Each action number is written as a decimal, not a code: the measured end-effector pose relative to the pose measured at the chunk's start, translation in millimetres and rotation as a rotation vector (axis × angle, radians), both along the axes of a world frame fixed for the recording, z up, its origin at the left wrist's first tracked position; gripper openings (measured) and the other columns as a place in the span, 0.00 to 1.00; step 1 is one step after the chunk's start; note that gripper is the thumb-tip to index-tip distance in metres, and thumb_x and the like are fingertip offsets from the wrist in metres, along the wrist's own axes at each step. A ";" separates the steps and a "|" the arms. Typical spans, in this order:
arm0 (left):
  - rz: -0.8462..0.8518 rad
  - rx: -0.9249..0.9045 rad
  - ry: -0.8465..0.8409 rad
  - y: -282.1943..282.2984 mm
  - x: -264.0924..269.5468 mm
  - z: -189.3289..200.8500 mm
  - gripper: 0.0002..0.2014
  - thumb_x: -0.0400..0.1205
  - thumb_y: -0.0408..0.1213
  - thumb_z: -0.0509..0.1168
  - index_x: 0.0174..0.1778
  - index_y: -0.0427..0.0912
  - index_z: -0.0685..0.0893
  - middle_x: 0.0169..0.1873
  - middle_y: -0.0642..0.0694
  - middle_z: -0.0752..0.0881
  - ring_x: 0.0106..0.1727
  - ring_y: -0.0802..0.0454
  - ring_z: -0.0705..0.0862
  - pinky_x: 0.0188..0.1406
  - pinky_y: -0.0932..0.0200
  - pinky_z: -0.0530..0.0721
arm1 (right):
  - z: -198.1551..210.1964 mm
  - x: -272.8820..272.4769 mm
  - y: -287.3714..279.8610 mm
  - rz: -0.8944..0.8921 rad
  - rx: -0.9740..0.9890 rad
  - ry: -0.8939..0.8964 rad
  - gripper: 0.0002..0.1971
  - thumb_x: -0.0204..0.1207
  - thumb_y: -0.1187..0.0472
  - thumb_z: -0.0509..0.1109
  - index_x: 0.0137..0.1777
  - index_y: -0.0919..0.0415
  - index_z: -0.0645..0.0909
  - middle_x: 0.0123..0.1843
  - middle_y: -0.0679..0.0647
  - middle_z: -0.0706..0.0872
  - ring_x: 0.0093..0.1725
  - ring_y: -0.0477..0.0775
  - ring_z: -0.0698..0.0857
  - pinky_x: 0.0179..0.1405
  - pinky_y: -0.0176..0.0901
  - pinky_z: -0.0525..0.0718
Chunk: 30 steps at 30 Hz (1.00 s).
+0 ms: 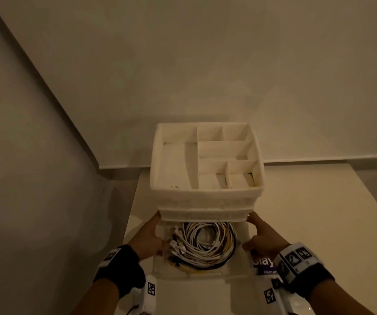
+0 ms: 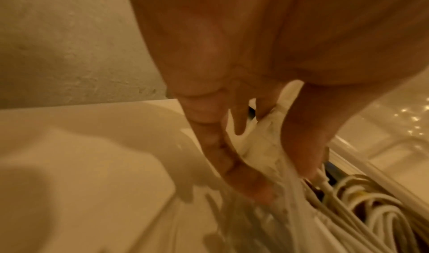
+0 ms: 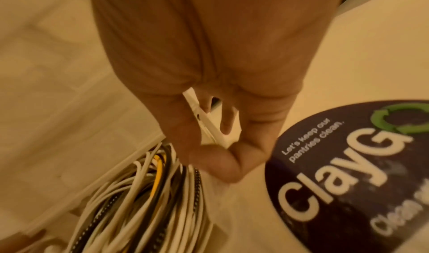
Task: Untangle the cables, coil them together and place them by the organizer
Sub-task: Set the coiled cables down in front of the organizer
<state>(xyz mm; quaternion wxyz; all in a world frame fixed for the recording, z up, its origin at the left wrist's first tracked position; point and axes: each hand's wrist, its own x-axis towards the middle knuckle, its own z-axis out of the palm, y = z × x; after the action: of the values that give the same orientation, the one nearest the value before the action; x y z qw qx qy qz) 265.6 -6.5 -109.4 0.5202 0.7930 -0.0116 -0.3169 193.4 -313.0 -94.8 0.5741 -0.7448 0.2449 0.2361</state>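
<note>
A coil of white, black and yellow cables [image 1: 205, 244] lies in a clear drawer [image 1: 189, 275] pulled out from under the white organizer [image 1: 205, 201]. My left hand [image 1: 151, 235] pinches the drawer's left wall. In the left wrist view the left hand [image 2: 283, 183] has its thumb inside the wall, beside the cables [image 2: 371, 211], and its fingers outside. My right hand [image 1: 260, 235] holds the drawer's right side. The right wrist view shows the right hand [image 3: 209, 146] gripping the white rim [image 3: 204, 121], next to the cables [image 3: 139, 202].
The organizer stands on a pale table [image 1: 308, 212], close to the back wall, with several open compartments on top. A round purple sticker [image 1: 263, 266] lies on the table just right of the drawer. A wall runs along the left side.
</note>
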 end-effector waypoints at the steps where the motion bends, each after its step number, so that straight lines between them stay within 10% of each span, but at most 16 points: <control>1: 0.008 -0.018 -0.038 0.1 1.2 -1.5 0.41 0.69 0.21 0.70 0.71 0.63 0.69 0.54 0.44 0.85 0.34 0.52 0.83 0.35 0.51 0.85 | -2.5 -0.6 0.4 -0.022 -0.003 -0.032 0.41 0.69 0.80 0.68 0.73 0.39 0.69 0.52 0.65 0.85 0.22 0.54 0.81 0.28 0.49 0.84; 5: 0.128 -0.009 -0.228 -1.3 5.2 -9.6 0.25 0.64 0.35 0.73 0.56 0.60 0.84 0.54 0.55 0.89 0.36 0.41 0.89 0.36 0.39 0.89 | -10.0 4.6 1.2 -0.178 -0.047 -0.203 0.30 0.68 0.79 0.72 0.57 0.41 0.79 0.60 0.52 0.85 0.33 0.62 0.85 0.34 0.61 0.87; 11: 0.045 -0.011 -0.267 0.7 3.1 -17.6 0.27 0.78 0.23 0.68 0.69 0.55 0.78 0.64 0.53 0.85 0.41 0.54 0.88 0.42 0.58 0.86 | -15.0 5.2 -1.8 -0.198 -0.127 -0.223 0.23 0.74 0.74 0.70 0.64 0.49 0.82 0.45 0.56 0.93 0.34 0.63 0.89 0.42 0.66 0.89; 16: -0.194 0.211 -0.166 31.6 2.3 -16.7 0.47 0.73 0.17 0.59 0.75 0.69 0.49 0.80 0.57 0.58 0.81 0.52 0.63 0.72 0.58 0.70 | 3.0 -8.8 -21.5 0.241 -0.162 -0.136 0.47 0.68 0.80 0.65 0.77 0.34 0.57 0.78 0.42 0.67 0.76 0.53 0.70 0.57 0.41 0.84; 19: -0.528 0.463 -0.203 26.1 -7.5 -10.4 0.59 0.71 0.35 0.71 0.77 0.64 0.26 0.80 0.61 0.41 0.82 0.56 0.51 0.79 0.58 0.55 | 9.0 -12.8 -20.7 0.492 -0.306 -0.106 0.58 0.67 0.70 0.77 0.83 0.45 0.36 0.75 0.36 0.55 0.75 0.41 0.60 0.70 0.31 0.67; 21: -0.430 0.446 -0.197 15.5 -11.6 -9.7 0.68 0.63 0.50 0.78 0.75 0.67 0.23 0.81 0.59 0.48 0.80 0.50 0.57 0.79 0.48 0.60 | 6.1 -12.9 -19.2 0.463 -0.299 -0.124 0.63 0.63 0.65 0.82 0.81 0.40 0.34 0.73 0.35 0.59 0.72 0.39 0.64 0.72 0.33 0.65; 25: -0.228 0.302 -0.210 10.7 -11.8 -17.4 0.67 0.60 0.47 0.83 0.79 0.72 0.36 0.79 0.56 0.62 0.80 0.52 0.63 0.75 0.54 0.67 | -3.6 -14.3 -26.4 0.378 -0.288 -0.122 0.60 0.61 0.62 0.82 0.79 0.29 0.42 0.68 0.44 0.79 0.58 0.47 0.82 0.63 0.45 0.83; 30: 0.000 0.174 -0.398 2.7 -3.5 -21.1 0.38 0.72 0.27 0.76 0.70 0.66 0.72 0.64 0.64 0.81 0.69 0.57 0.78 0.67 0.60 0.74 | -11.5 -11.1 -16.4 0.162 -0.430 -0.265 0.42 0.66 0.60 0.82 0.78 0.39 0.67 0.70 0.45 0.81 0.69 0.52 0.80 0.67 0.39 0.76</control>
<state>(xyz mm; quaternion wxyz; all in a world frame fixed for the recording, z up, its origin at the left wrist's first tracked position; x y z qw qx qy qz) 262.1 -3.8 -130.5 0.4375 0.8818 -0.0866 -0.1536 182.3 -329.5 -106.4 0.4090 -0.8913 0.1517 0.1239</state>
